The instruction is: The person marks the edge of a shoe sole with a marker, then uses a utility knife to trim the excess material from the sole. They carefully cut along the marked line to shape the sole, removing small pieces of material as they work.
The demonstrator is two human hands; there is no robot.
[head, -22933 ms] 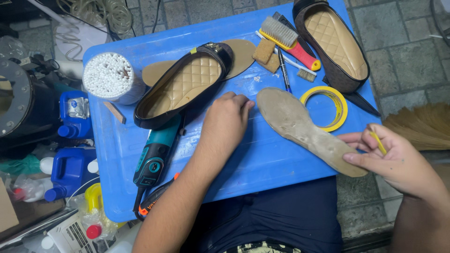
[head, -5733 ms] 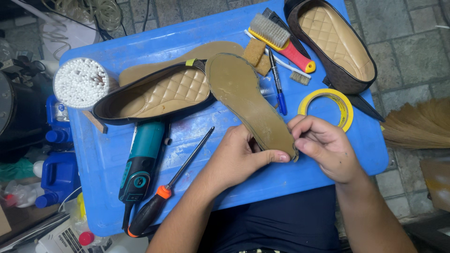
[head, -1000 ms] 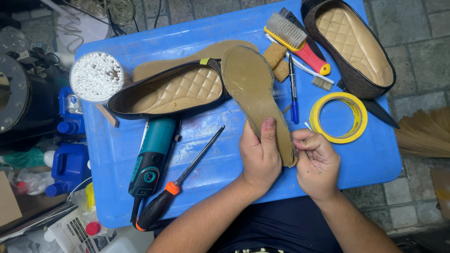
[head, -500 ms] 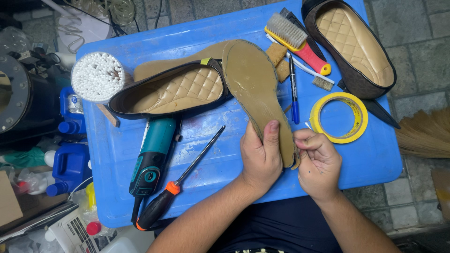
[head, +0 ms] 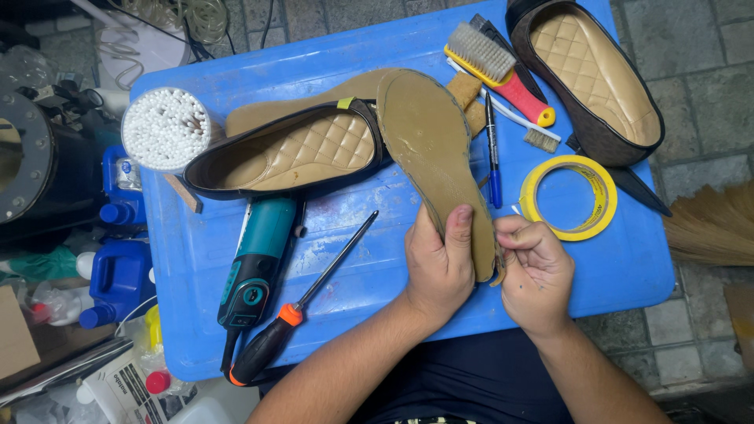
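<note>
Left hand (head: pixel 440 263) laid flat on heel end of insole (head: pixel 436 161), fingers together and pressing it down, thumb tucked at its left edge. Right hand (head: pixel 534 271) closed, fingertips pinching the insole's right edge near the heel; whatever else sits in that pinch too small to tell. Insole lying sole-side up on blue lid (head: pixel 353 63), heel toward the body, toe overlapping the near shoe (head: pixel 290 153).

Near shoe black with quilted tan lining, lying lengthwise, a second tan insole (head: pixel 298 102) tucked beneath it. Second shoe (head: pixel 589 74) at far right corner. Yellow tape roll (head: pixel 569 196) just beside right hand. Blue pen (head: pixel 492 149) between insole and tape. Brush (head: pixel 499 67) with red handle beyond pen. Screwdriver (head: pixel 302 302) with black-orange handle left of left hand, apart. Teal grinder (head: pixel 255 263) beside it. Tub of cotton swabs (head: pixel 165 129) at far left corner.
</note>
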